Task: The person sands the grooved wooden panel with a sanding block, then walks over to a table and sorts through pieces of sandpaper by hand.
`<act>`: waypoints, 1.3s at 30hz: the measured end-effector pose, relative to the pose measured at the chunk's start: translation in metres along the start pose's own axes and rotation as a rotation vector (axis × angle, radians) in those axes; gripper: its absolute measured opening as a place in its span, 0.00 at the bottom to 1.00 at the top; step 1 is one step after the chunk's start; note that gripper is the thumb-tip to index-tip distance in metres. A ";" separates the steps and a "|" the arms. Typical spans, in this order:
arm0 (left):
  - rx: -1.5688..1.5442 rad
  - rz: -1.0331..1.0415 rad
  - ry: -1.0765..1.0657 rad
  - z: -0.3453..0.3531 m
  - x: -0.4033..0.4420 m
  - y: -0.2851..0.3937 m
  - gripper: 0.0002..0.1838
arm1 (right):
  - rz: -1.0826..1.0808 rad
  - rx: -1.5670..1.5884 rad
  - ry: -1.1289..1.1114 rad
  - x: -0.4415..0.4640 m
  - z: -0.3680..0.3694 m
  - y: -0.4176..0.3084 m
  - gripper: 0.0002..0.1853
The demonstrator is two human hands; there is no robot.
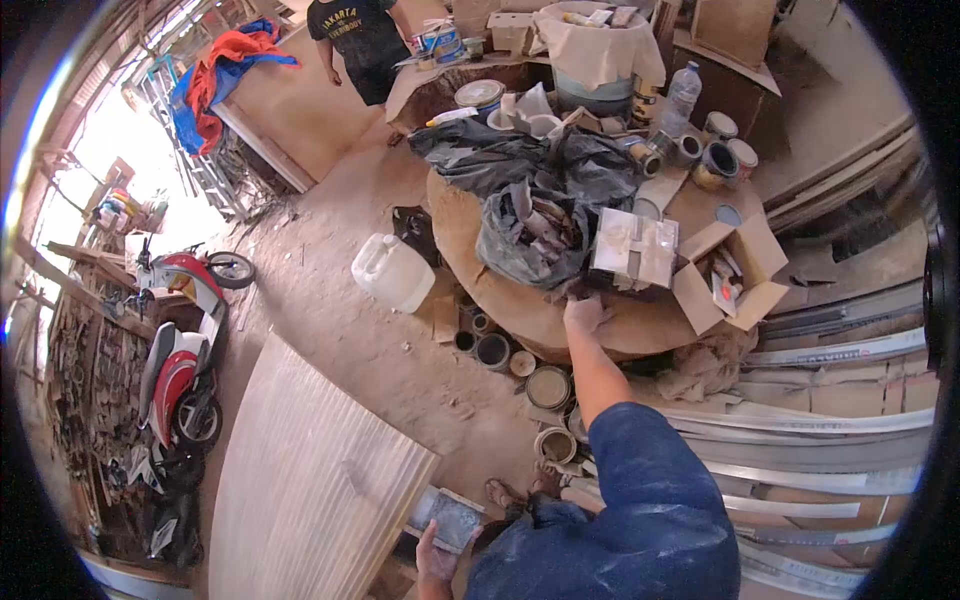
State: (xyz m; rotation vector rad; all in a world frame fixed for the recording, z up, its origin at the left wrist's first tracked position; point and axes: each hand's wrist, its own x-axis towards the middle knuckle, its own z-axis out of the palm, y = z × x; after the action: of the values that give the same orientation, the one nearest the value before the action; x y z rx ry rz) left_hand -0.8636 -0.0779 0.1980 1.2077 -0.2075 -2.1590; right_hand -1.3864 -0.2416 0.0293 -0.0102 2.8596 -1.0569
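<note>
Low in the view, my left hand [437, 555] grips a dusty grey rectangular block [458, 522] that looks like a sanding block, its flat face turned up. It is beside the end of a long, pale ribbed wooden panel [310, 480]. My right arm stretches forward to the round wooden table, and my right hand [588, 314] is at the table's near edge. Just beyond those fingers sits a black plastic bag [500, 250] stuffed with brownish scraps [545, 220]. The right fingertips are partly hidden, so whether they pinch anything is unclear.
A taped white box [636, 248] and an open cardboard box [735, 280] stand on the table [460, 220]. Paint cans [549, 387] line the floor below it. A white jerrycan [393, 272] and red scooter [185, 370] are left. Another person [360, 45] stands behind.
</note>
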 end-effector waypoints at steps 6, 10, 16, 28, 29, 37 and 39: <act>-0.079 -0.017 0.002 0.012 -0.008 0.000 0.27 | 0.110 0.004 -0.217 -0.011 -0.033 -0.020 0.30; 0.005 -0.042 -0.024 0.021 -0.004 -0.001 0.27 | 0.117 -0.096 -0.269 -0.015 -0.050 -0.025 0.27; -0.051 -0.089 -0.148 0.014 0.021 -0.007 0.29 | -0.142 0.337 -0.109 -0.030 -0.014 0.075 0.20; -0.106 -0.142 -0.197 0.029 0.039 0.014 0.33 | 0.220 1.038 -0.773 -0.175 0.007 -0.095 0.16; -0.109 -0.134 -0.204 0.026 0.042 0.018 0.33 | 0.170 1.003 -0.867 -0.175 0.026 -0.121 0.17; -0.225 -0.004 -0.142 -0.005 0.054 0.074 0.28 | 0.076 1.100 -1.455 -0.263 0.009 -0.337 0.20; -0.262 0.038 -0.146 -0.022 0.063 0.088 0.28 | 0.066 1.036 -1.439 -0.291 0.010 -0.364 0.18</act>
State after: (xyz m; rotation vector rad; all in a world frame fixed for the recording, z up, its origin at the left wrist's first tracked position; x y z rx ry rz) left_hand -0.8285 -0.1806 0.1788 0.8935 -0.0081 -2.1638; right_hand -1.1055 -0.5137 0.2824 -0.3937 0.9290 -1.4644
